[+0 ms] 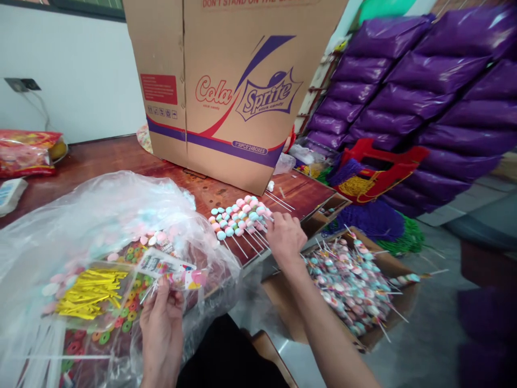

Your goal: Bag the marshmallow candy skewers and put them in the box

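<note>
My left hand (161, 326) pinches a small clear printed sleeve (172, 268) at the mouth of a big clear plastic bag (92, 237). Inside the bag lie coloured candy rings (125, 318) and a pack of gold twist ties (89, 291). My right hand (285, 236) reaches onto the wooden table (109, 159) and touches the sticks of a pile of pastel marshmallow skewers (238, 215); I cannot see whether it holds one.
A large Cola Sprite carton (226, 86) stands on the table behind the skewers. An open box of wrapped skewers (355, 285) sits low to the right. Purple bags (424, 81) are stacked at the right wall. A red snack packet (26, 151) lies far left.
</note>
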Tool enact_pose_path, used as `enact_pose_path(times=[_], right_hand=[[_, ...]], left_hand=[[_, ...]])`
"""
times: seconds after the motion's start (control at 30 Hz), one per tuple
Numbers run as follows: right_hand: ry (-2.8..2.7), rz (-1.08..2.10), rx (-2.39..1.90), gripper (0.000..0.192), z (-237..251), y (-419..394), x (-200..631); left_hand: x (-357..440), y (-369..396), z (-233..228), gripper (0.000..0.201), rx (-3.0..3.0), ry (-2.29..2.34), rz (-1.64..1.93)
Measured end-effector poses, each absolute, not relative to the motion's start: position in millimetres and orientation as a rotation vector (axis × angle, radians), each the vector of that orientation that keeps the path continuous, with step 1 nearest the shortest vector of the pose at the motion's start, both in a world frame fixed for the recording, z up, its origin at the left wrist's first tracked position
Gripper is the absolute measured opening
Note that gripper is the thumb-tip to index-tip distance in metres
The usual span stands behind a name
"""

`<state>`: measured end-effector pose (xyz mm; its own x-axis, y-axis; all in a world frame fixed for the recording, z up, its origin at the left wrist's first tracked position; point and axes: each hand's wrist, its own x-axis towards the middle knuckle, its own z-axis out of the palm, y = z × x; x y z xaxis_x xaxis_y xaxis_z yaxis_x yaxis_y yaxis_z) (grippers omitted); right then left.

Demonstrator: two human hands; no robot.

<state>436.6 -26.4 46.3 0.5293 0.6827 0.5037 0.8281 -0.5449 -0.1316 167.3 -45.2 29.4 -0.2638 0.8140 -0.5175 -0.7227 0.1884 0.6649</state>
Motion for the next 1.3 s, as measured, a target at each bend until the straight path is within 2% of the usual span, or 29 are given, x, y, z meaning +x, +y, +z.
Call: enact_pose_path(times=[0.1, 0.2, 0.33, 0.43, 0.6, 0.87, 1.3], right_hand=[[-1.278, -0.507, -2.381, 0.023, 39.2, -27.2, 446.4], [-1.259, -0.413, -2.076, 0.023, 35.6, -38.3, 435.0], [-1.303, 0.081, -1.570, 0.017, 41.3, -72.2, 394.5], [-1.349, 0.276, -1.422, 0.014, 43.9, -98.0, 365.4], [-1.504, 0.223, -1.402, 0.016, 39.3, -113.3, 353.5], [-1.765, -0.036, -1.438, 0.020, 40.7, -117.4, 364.5], [-1.454, 0.243, -1.429, 0.017, 27.2, -125.0, 358.8]], left_hand=[[167.5, -43.0, 31.9, 0.016, 0.055, 1.107, 1.446], [165.3, -39.4, 31.5, 0.013, 0.025, 1.099, 1.427], [159.2, -33.5, 29.7, 0.018, 0.002, 1.119, 1.464], [156.0, -30.7, 29.2, 0.019, 0.005, 1.133, 1.486], [156.8, -31.5, 27.6, 0.019, 0.061, 1.103, 1.516], [157.7, -37.5, 25.8, 0.034, 0.381, 1.164, 1.667], [149.0, -37.9, 17.2, 0.033, 0.284, 1.208, 1.589]])
